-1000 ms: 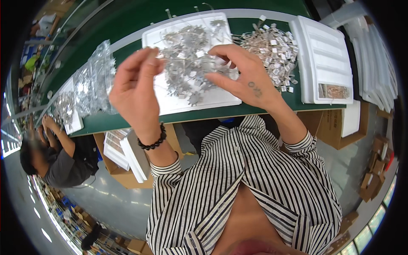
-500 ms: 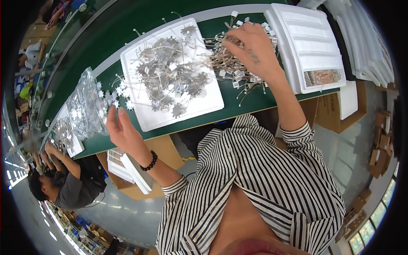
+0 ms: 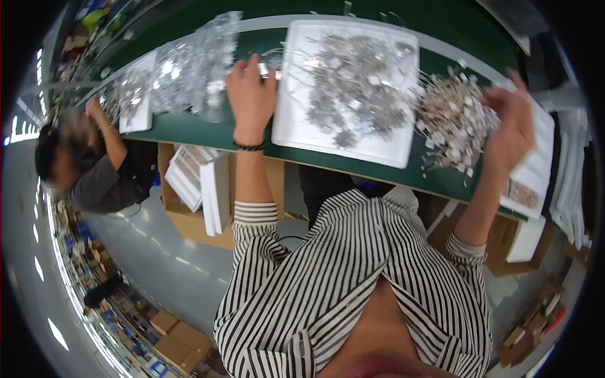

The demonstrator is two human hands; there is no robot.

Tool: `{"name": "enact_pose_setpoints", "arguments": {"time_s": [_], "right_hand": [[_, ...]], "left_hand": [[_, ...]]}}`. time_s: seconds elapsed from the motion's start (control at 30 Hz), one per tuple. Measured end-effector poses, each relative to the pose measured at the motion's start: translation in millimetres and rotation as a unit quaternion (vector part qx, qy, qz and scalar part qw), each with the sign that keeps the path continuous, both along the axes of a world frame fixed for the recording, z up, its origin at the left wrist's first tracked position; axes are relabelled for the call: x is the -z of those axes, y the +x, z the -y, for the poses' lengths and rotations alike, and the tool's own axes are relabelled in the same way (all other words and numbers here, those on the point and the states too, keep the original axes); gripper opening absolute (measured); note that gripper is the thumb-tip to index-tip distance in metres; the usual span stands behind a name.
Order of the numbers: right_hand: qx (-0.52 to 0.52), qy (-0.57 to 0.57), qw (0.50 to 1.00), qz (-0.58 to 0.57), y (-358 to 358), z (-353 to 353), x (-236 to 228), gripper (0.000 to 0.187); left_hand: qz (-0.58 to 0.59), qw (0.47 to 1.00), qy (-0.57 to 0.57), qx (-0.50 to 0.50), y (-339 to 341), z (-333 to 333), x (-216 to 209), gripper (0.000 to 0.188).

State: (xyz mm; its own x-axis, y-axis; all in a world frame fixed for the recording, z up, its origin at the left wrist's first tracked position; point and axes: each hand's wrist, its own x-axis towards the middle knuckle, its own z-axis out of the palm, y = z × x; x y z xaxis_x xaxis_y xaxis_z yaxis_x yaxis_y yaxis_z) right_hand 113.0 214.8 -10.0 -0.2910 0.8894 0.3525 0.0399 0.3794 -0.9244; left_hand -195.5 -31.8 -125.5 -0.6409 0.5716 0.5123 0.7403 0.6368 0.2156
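My left hand is over the table between a clear plastic bag and a white foam tray. Its fingers are spread, close to a few small silvery pieces. On the tray lies a heap of flat, silver, star-shaped pieces with thin wires attached. Somewhat blurred, my right hand hovers at the right edge of a pile of wires with white connectors. Its fingers look apart, and I see nothing held in them.
A white foam box stands to the right of the wire pile. Stacked foam sheets are beyond it. Below the table are cardboard boxes with foam sheets. At the far left a co-worker handles pieces at another white tray.
The view has swung left, so the table's things sit farther right. My left hand has reached farther over the table; my right hand has moved off the top of the wire pile to its right side.
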Motion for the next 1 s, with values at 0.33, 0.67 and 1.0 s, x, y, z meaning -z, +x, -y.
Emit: {"name": "enact_pose_setpoints", "arguments": {"time_s": [0.33, 0.67, 1.0], "right_hand": [[0.036, 0.012, 0.999, 0.033, -8, -21, -10, 0.044], [-0.291, -0.116, 0.945, 0.097, -67, 88, -20, 0.011], [-0.341, -0.075, 0.931, 0.105, -88, 108, -17, 0.003]], "left_hand": [[0.208, 0.96, 0.186, 0.037, 12, -18, -9, 0.019], [0.437, 0.769, 0.466, 0.035, 106, -6, -99, 0.036], [0.397, 0.811, 0.421, 0.086, 149, -22, -106, 0.035]]}}
